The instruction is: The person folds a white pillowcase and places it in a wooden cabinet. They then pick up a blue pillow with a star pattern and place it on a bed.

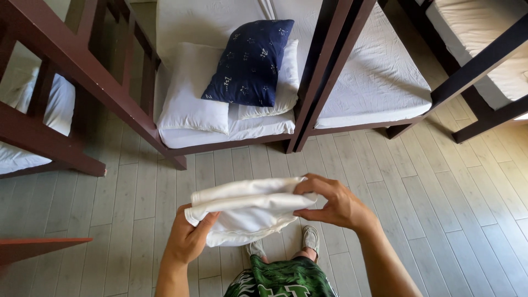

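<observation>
A folded white cloth [247,209], like a pillowcase or sheet, is held flat in front of me above the floor. My left hand [187,239] grips its near left corner from below. My right hand [333,204] pinches its right edge, fingers curled over the top. Ahead on the lower bunk lie two white pillows [193,88] with a dark blue patterned pillow [250,55] resting on top of them.
Dark wooden bunk bed frames [316,71] stand ahead, with white mattresses [374,71]. Another bunk [49,104] is at the left and one [484,60] at the right. The floor is pale wood planks [429,192]. My green shorts and shoes [311,239] show below.
</observation>
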